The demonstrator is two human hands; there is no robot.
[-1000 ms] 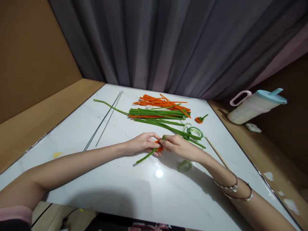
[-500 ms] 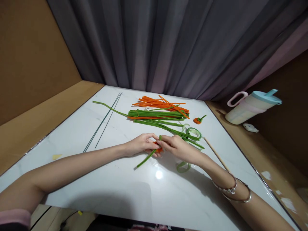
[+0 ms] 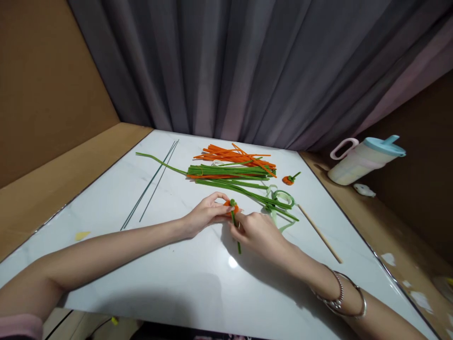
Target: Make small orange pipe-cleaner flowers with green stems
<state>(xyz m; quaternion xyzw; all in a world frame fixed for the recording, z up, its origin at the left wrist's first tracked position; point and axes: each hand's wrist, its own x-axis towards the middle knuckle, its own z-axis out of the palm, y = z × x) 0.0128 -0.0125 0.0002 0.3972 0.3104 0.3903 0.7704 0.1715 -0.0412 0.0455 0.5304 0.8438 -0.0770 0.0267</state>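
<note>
The orange pipe-cleaner coil [image 3: 230, 206], at the table's [image 3: 177, 283] centre, is pinched by the left hand [image 3: 205, 215]; its green stem [image 3: 236, 231] is pinched at five o'clock by the right hand [image 3: 256, 232]. The coil could be unwound if the grip slackens.

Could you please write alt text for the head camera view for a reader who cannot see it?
Two bare hands, left and right, pinch a small orange coil with a green stem over a white table. Behind lie green and orange pipe cleaners.
</note>
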